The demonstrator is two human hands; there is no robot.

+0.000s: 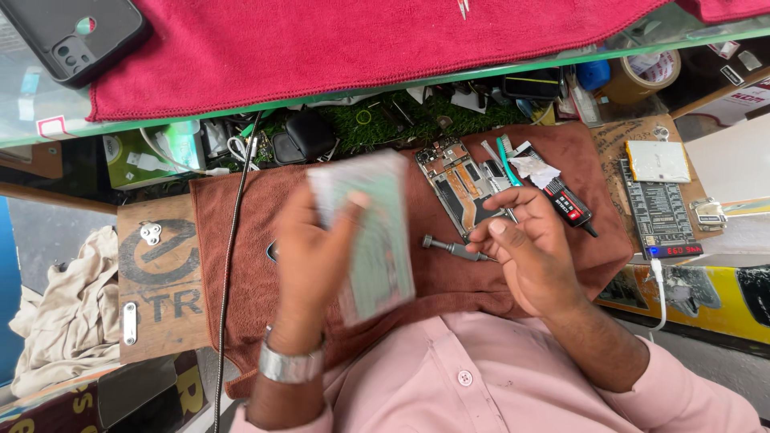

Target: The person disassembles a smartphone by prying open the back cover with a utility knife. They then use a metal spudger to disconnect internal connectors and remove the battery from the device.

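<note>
Two hands are at work over a brown cloth (561,152). The left hand (309,256) is closed around a pale, blurred phone panel (373,232), thumb on its face, held up above the cloth. The right hand (533,252) is loosely curled, its fingertips pinching what looks like thin tweezers (507,210); I cannot tell if anything sits in them. The step looks like fitting or checking the panel during a phone repair. Bringing it to the opened phone frame (457,183), which lies just beyond the right hand, would call for a steady grip. A screwdriver (453,248) lies between the hands, a glue tube (565,200) right of the frame, and a cable (231,265) runs down the left.
</note>
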